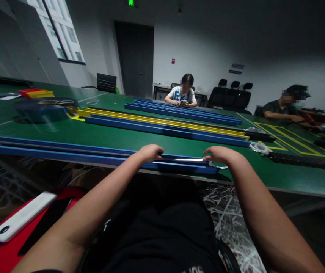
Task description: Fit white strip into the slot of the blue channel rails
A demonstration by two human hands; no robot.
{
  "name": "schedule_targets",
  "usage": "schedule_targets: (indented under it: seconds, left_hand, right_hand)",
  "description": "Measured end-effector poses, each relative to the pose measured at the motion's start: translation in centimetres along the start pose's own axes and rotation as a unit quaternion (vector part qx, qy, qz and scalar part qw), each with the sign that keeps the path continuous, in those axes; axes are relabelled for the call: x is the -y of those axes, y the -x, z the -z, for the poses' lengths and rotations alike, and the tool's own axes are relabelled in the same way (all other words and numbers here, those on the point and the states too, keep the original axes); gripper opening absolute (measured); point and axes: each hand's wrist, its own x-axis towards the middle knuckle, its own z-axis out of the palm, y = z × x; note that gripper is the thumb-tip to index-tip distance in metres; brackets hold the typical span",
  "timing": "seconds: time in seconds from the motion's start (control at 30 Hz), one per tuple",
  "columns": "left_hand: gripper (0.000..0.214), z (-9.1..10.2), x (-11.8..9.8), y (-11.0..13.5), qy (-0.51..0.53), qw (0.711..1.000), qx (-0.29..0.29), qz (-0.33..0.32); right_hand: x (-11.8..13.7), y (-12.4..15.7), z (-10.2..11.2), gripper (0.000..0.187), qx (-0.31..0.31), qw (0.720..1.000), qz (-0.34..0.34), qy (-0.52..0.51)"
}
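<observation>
The long blue strip (65, 156) is lying along the near edge of the green desk (108, 138), running left to right, right under both hands. The left hand (151, 152) is curling shut on it; the right hand (220, 154) is resting bent-fingered nearer its right end, and whether it is gripping I cannot tell.

— What lies farther along the green counter (37, 131)?
— Long yellow and blue plastic strips (162, 124), with another blue bundle (185, 110) beyond.
— And behind?
— A seated person in a white shirt (182, 94), black chairs (233, 96), a dark door (135, 60).
</observation>
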Motion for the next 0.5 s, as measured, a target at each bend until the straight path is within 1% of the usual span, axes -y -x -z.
schedule_targets:
  seconds: [0.1,0.2,0.27,0.4,0.5]
  left_hand:
    - [0.030,-0.3,-0.1,-0.2,0.003,1.000,-0.001,0.008]
    - [0.030,-0.3,-0.1,-0.3,-0.001,1.000,0.004,0.011]
    - [0.030,-0.2,-0.2,-0.2,-0.002,1.000,0.007,0.014]
    - [0.029,-0.1,-0.4,-0.2,0.001,1.000,0.012,0.016]
    - [0.031,-0.1,-0.5,-0.3,0.001,1.000,0.016,0.019]
  right_hand:
    - [-0.1,-0.4,-0.9,0.054,0.012,0.998,-0.042,0.045]
    - [1.2,-0.8,-1.8,0.049,0.009,0.994,-0.079,0.079]
    - [2.2,-0.9,-2.2,0.046,0.001,0.992,-0.094,0.087]
    - [3.3,-0.9,-2.8,0.033,-0.011,0.990,-0.109,0.089]
    - [3.9,-0.8,-3.2,0.031,-0.021,0.988,-0.132,0.082]
